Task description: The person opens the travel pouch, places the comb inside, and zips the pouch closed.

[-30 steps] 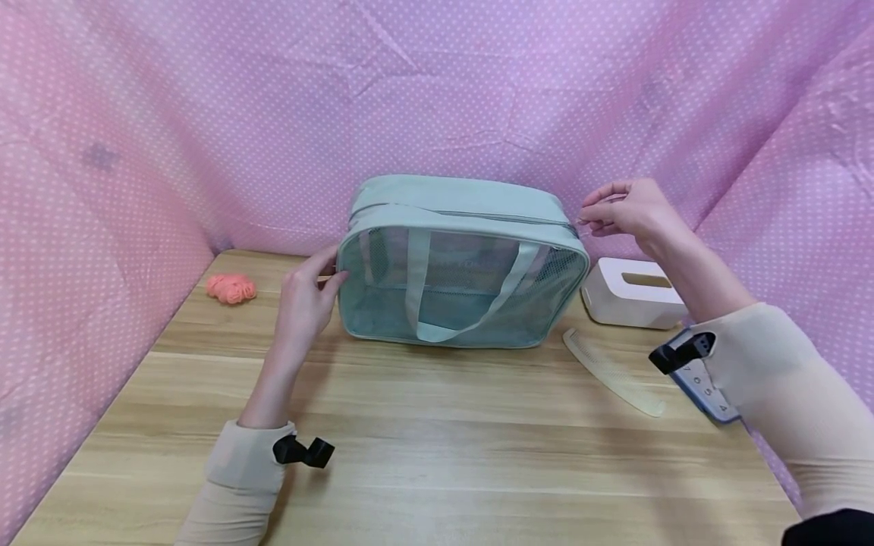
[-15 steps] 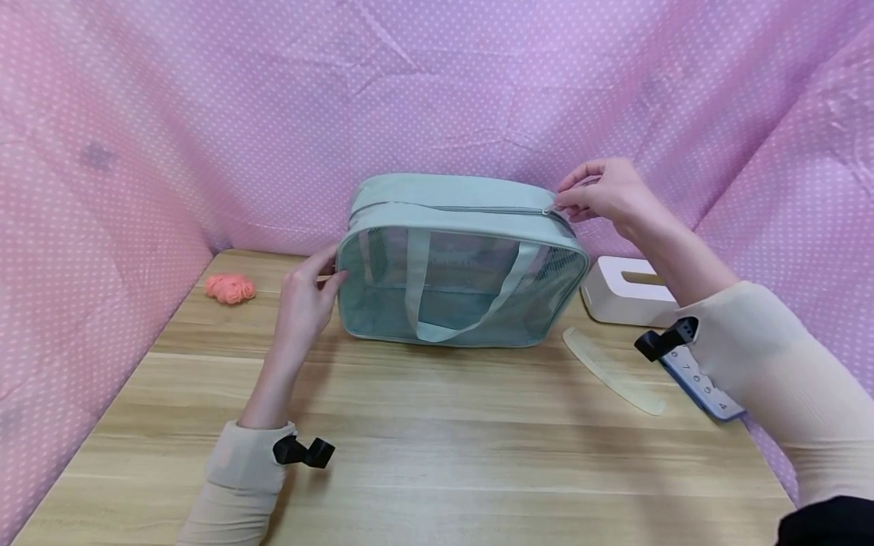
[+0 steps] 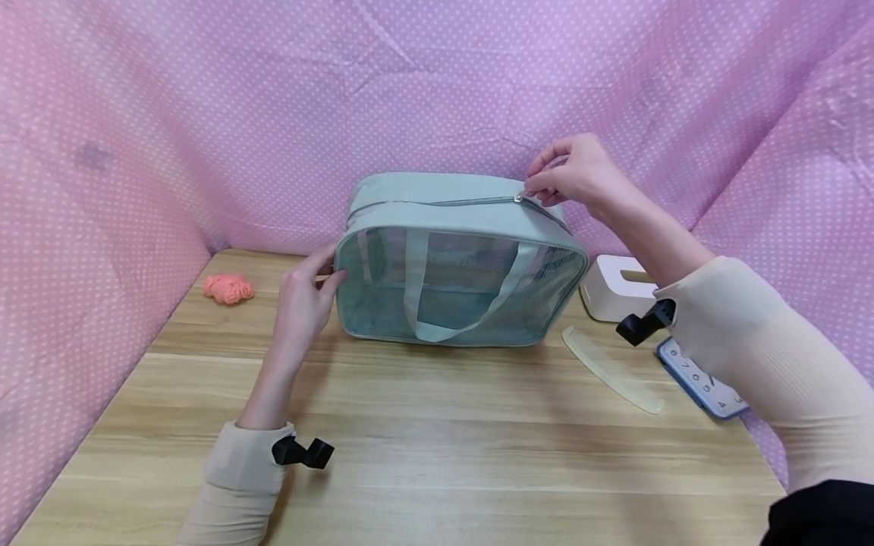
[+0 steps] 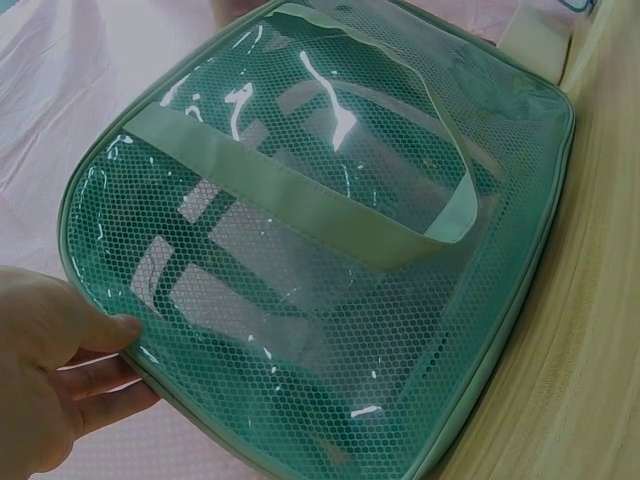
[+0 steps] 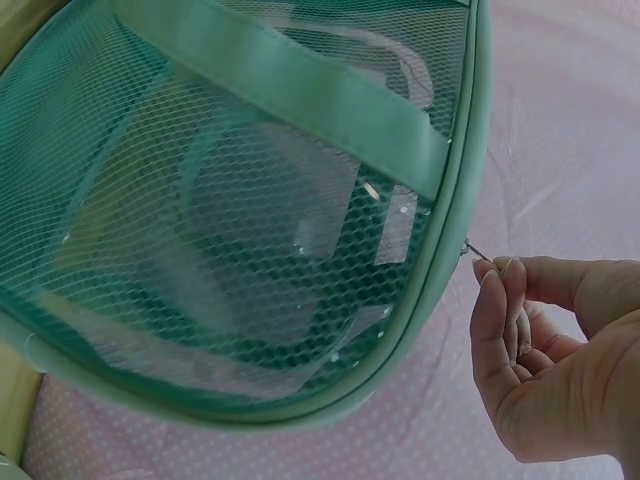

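Sleeves [image 3: 235, 485]: pale beige, one on each forearm, each with a small black mount [image 3: 300, 452] at the cuff.
Table [image 3: 437, 455]: light wood grain, running back to the cloth.
Clock [image 3: 699, 383]: white face with numerals, blue edge, at the right side, partly hidden by the right sleeve.
Comb [image 3: 611, 375]: pale yellow, curved, lying aslant between bag and clock.
Left hand [image 3: 306, 296]: grips the bag's left side, thumb on the front edge, fingers behind it.
Bag [image 3: 382, 318]: upright on the table towards the back, near the middle; pale green with a see-through front and mesh.
Strap [image 3: 415, 280]: a pale green loop hanging down the front.
Box [image 3: 608, 299]: white, slotted on top, just right of the bag, partly behind the right forearm.
Puff [image 3: 228, 289]: coral, well left of the bag.
Zip pull [image 3: 518, 199]: on top of the bag, right of centre.
Right hand [image 3: 576, 173]: thumb and forefinger closed together, pinching the pull.
Cloth [image 3: 437, 91]: pink-purple, white dots, creased, behind everything.
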A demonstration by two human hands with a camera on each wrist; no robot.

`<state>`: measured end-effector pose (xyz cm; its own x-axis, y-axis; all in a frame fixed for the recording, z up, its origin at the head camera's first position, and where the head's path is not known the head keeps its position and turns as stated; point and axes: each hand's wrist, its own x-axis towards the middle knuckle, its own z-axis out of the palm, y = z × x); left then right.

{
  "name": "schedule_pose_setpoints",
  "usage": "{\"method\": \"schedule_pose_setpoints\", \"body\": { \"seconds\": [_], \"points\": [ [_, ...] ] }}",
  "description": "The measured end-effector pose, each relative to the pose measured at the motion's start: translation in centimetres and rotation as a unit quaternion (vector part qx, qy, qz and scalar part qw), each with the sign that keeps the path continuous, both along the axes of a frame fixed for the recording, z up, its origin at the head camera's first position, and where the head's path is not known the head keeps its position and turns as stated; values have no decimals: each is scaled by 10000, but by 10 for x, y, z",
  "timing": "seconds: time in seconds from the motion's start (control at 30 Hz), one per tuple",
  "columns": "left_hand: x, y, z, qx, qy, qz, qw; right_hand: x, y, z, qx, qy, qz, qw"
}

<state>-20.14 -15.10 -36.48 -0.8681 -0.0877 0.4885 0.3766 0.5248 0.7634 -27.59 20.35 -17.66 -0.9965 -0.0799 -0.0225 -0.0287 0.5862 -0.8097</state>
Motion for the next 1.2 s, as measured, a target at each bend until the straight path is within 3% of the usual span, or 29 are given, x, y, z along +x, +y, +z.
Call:
{"method": "schedule_pose_setpoints", "body": {
  "seconds": [0.47, 1.2],
  "points": [
    [-3, 0, -2, 94, -3, 38, 9999, -5, -32, 9, 86, 8, 183, 9998],
    [-3, 1, -4, 19, 61, 82, 9999, -13, -84, 9, -63, -35, 517, 9986]
  ]
}}
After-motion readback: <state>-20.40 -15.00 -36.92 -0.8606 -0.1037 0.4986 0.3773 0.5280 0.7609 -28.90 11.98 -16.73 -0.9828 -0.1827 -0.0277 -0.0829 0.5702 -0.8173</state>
